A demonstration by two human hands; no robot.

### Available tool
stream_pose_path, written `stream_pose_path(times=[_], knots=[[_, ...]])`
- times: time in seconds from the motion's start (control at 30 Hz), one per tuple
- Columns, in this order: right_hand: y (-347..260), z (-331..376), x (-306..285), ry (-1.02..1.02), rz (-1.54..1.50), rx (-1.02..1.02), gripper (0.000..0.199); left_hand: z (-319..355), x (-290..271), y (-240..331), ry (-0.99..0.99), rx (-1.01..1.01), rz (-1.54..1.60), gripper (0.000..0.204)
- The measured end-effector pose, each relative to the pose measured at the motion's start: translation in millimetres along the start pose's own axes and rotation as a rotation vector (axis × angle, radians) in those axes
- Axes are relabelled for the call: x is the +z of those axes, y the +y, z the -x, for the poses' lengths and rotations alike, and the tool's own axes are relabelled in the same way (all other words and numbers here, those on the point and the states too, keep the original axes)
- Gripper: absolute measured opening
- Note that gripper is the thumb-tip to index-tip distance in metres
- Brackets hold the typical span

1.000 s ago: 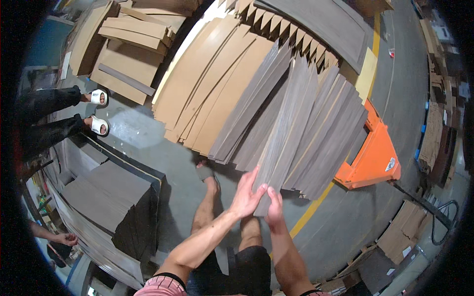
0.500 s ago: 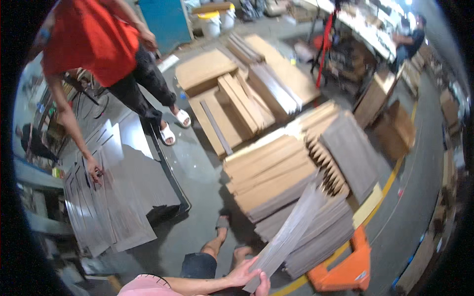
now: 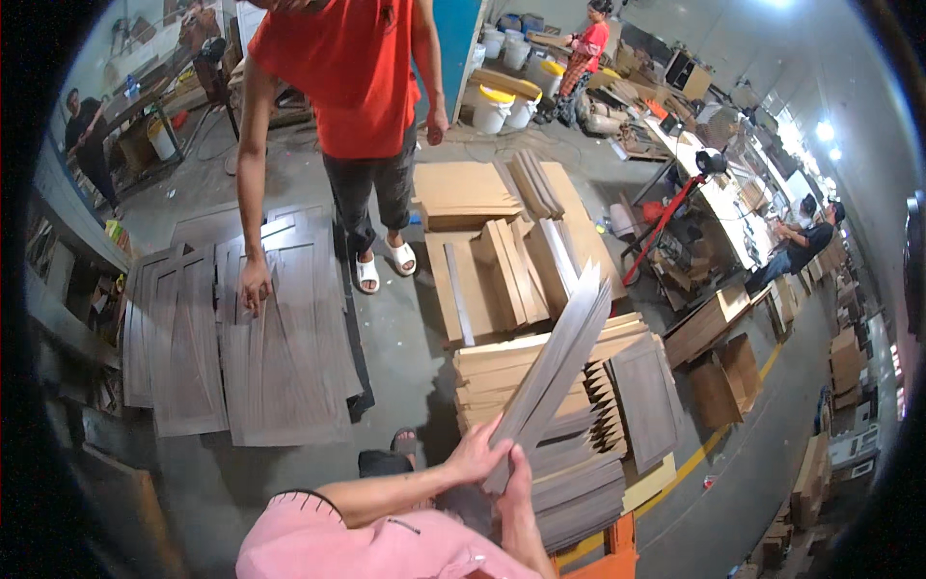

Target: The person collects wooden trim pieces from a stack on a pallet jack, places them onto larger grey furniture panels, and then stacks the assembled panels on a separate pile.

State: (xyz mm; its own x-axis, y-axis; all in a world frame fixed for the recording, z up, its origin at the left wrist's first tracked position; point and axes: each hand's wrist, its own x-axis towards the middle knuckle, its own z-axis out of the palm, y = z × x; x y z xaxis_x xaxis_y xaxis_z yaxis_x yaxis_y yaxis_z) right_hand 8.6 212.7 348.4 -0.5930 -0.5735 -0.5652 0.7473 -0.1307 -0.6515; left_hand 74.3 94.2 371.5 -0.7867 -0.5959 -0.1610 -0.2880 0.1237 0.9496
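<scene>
A bundle of long, thin grey wood-grain strips (image 3: 550, 376) rises at a slant in front of me, its far ends fanned slightly apart. My left hand (image 3: 477, 452) is closed around its near end from the left side. Just beside it, my right hand (image 3: 517, 480) grips the same end from the right. Below and beyond the bundle lie stacked grey strips (image 3: 579, 502), with light brown boards (image 3: 482, 384) stacked behind them. A flat grey panel pile (image 3: 641, 400) sits to the right of these stacks.
At left, a co-worker in a red shirt (image 3: 338, 87) reaches down to large grey sheets (image 3: 289, 376) with one hand. Brown boards (image 3: 463, 198) lie on a pallet load ahead. An orange pallet jack part (image 3: 617, 555) stands at the lower right, near a yellow floor line (image 3: 704, 449).
My hands have swung the strip bundle upward, so it now points farther up and away. My view has tilted up and turned left. The co-worker stands more upright, one hand still at the sheets.
</scene>
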Motion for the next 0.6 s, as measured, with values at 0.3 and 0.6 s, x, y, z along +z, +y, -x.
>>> stream_pose_path(times=[0.3,0.6], knots=[[-28,-34,89,-0.049,0.137,0.088,0.046,-43,-71,24,0.141,-0.026,0.137,0.066],[-60,-102,124,-0.042,0.226,0.213,0.045,-111,-95,39,0.118,-0.140,0.195,0.055]])
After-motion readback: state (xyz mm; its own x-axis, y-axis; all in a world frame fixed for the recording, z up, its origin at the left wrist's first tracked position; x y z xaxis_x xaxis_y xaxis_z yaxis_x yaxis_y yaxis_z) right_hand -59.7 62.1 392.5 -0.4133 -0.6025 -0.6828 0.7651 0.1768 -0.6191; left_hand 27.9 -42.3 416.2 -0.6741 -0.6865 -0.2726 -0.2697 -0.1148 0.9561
